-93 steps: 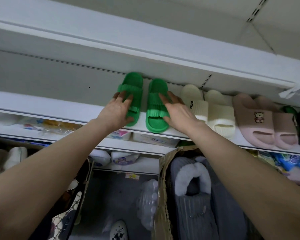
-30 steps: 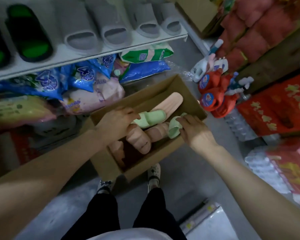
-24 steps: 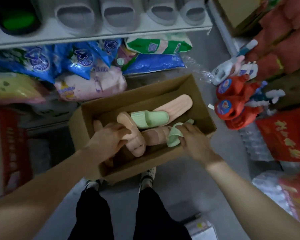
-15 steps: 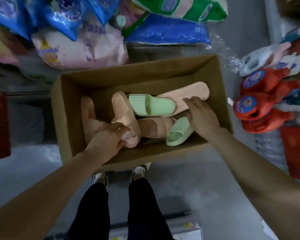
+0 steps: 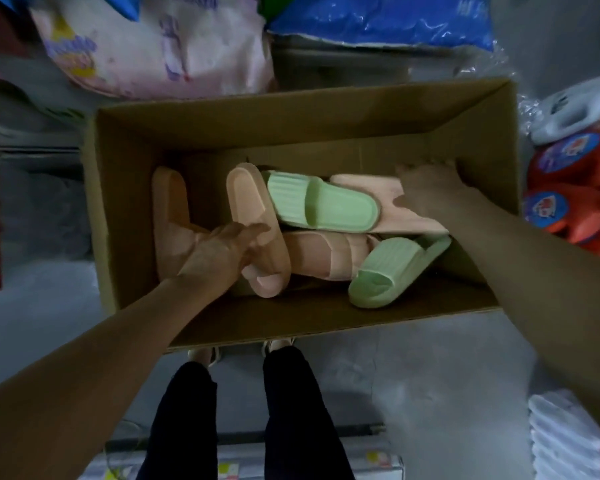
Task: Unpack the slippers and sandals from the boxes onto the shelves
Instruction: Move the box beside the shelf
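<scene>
Slippers lie jumbled in the cardboard box (image 5: 129,202) on the floor at my feet: several peach ones and two pale green, smooth moulded foam with ribbed straps. My left hand (image 5: 219,254) reaches in from the lower left, fingers curled around the strap end of an upright peach slipper (image 5: 253,216), gripping it. My right hand (image 5: 426,192) stretches to the far right corner, pressing down on a flat peach slipper (image 5: 388,199); motion blur smears its fingers, so I can't tell whether they're curled or flat. One green slipper (image 5: 323,202) lies across that peach one, the other green slipper (image 5: 392,271) tilts against the near wall. Behind the box sit glossy plastic packs (image 5: 160,46), cut off by the frame. My dark trousers (image 5: 291,410) show below.
</scene>
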